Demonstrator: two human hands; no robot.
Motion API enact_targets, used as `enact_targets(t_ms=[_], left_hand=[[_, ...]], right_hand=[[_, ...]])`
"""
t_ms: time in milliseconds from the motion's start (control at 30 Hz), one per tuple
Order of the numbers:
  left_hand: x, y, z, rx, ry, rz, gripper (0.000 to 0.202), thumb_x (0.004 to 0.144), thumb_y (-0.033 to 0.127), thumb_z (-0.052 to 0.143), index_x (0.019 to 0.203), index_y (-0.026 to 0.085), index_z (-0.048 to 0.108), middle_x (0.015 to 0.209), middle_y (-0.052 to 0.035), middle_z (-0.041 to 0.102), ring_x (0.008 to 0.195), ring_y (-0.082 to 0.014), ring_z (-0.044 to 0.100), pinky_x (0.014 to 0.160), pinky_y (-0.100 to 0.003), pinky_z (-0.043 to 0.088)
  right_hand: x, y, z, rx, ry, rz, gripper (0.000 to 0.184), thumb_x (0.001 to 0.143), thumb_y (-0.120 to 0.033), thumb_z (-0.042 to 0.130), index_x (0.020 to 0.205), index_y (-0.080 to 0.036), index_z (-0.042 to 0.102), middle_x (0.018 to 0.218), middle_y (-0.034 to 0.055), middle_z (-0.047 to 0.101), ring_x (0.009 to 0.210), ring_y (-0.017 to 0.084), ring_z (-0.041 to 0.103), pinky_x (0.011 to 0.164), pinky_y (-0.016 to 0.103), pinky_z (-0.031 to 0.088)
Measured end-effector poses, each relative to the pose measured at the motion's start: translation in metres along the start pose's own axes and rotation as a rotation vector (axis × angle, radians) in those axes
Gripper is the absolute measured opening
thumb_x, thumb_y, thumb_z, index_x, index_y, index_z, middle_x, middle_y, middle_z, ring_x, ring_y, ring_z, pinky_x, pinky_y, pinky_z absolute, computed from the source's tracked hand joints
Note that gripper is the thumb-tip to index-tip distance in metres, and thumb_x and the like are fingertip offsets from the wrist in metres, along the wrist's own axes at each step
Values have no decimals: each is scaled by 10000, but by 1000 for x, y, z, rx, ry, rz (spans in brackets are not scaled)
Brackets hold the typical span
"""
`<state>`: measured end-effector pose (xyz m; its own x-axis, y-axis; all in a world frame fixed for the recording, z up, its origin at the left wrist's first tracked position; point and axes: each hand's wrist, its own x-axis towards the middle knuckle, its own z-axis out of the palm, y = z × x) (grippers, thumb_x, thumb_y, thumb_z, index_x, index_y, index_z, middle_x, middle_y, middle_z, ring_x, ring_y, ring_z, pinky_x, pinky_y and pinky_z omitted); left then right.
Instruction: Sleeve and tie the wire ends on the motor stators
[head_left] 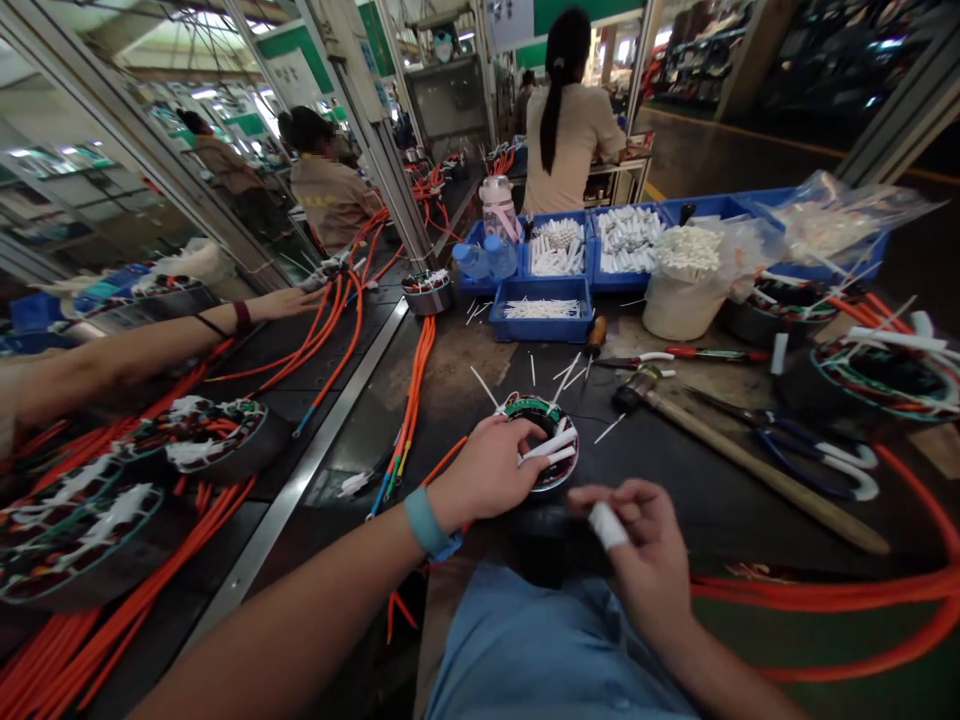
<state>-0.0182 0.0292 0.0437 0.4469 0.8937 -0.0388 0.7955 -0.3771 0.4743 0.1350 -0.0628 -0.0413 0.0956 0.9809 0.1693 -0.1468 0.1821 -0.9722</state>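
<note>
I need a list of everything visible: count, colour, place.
Wound ring: one, grey, centre
Other rings: several, grey, left and right
Cables: many, orange, across bench
Trays: several, blue, bench back
Tubes and sticks: many, white, trays and ring
Bucket: one, white, before trays
Pink bottle: one, by trays
Tools: several, mixed colours, right
People: several, beige tops, background
Reaching arm: one, dark wristbands, left
Left grip: one, teal wristband, at ring
Right grip: one, white piece, near ring

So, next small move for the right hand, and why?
Probably bring the right hand to the slim white tubes on the round, green-and-dark wire-wound ring, to help steady them: the left hand already reaches over that ring, while the right sits apart from it, close by.
</note>
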Motion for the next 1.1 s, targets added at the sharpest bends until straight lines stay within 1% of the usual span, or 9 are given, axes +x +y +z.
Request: enact_targets(t_ms=[100, 233, 400, 533, 733, 833, 900, 1000, 1100], left_hand=[[5, 4, -4, 47, -79, -21, 179, 790, 277, 580, 915, 202, 684, 782, -19, 693, 729, -184, 625, 810, -332, 468], [15, 9, -15, 122, -220, -70, 177, 756, 280, 590, 883, 207, 690, 768, -17, 698, 648, -170, 612, 560, -247, 419], [24, 10, -24, 150, -286, -47, 145, 709, 284, 621, 791, 199, 706, 690, -12, 685, 590, -155, 590, 498, -225, 366], [18, 6, -25, 181, -272, 13, 187, 766, 349, 583, 805, 220, 714, 686, -12, 680, 638, -170, 593, 582, -255, 402], [-19, -1, 4, 217, 6, 230, 292, 919, 299, 375, 944, 199, 647, 876, -47, 665, 884, -203, 593, 970, -416, 376], [-32, -5, 28, 181, 196, 193, 385, 831, 423, 533, 1104, 154, 567, 1020, -94, 626, 984, -250, 557, 1044, -500, 307], [-32, -12, 38, 192, 277, 177, 404, 755, 444, 622, 1029, 151, 578, 948, -87, 625, 928, -259, 559, 1012, -518, 332], [-21, -29, 36, 187, 264, 299, 280, 769, 422, 610, 892, 171, 583, 823, -51, 617, 823, -219, 563, 962, -473, 374], [-8, -48, 22, 178, 169, 481, 329, 796, 483, 566, 902, 173, 589, 829, -52, 620, 813, -201, 565, 964, -439, 370]], right_hand=[[3, -6, -9, -234, -167, -150, 299, 788, -118, 489, 1046, -262, 445, 945, 54, 666, 858, 182, 658, 756, 337, 550], [33, -15, -21, -726, -213, -265, 421, 711, -72, 463, 1101, -217, 527, 1018, 84, 616, 882, 213, 614, 777, 372, 514], [48, -20, -13, -744, -262, -236, 375, 722, -78, 455, 1070, -196, 529, 985, 63, 644, 884, 189, 618, 775, 319, 495], [47, -30, -4, -732, -334, -132, 196, 758, -112, 497, 938, -188, 515, 808, 21, 652, 692, 141, 612, 637, 238, 469], [72, -52, -4, -1184, -573, -394, 338, 716, -5, 467, 986, -175, 579, 851, 57, 691, 764, 190, 651, 626, 245, 421], [90, -67, -2, -1392, -723, -475, 433, 766, -13, 468, 1159, -175, 551, 908, 74, 702, 760, 201, 662, 593, 253, 404], [104, -78, 3, -1479, -886, -478, 321, 805, -59, 500, 1093, -163, 599, 887, 80, 704, 735, 210, 665, 566, 263, 389], [129, -90, 17, -1503, -1100, -439, 138, 806, -122, 556, 879, -169, 663, 777, 66, 705, 671, 208, 658, 515, 265, 338], [151, -90, 31, -1374, -1190, -412, 138, 749, -125, 601, 811, -214, 686, 725, 29, 705, 638, 181, 643, 495, 253, 294]])
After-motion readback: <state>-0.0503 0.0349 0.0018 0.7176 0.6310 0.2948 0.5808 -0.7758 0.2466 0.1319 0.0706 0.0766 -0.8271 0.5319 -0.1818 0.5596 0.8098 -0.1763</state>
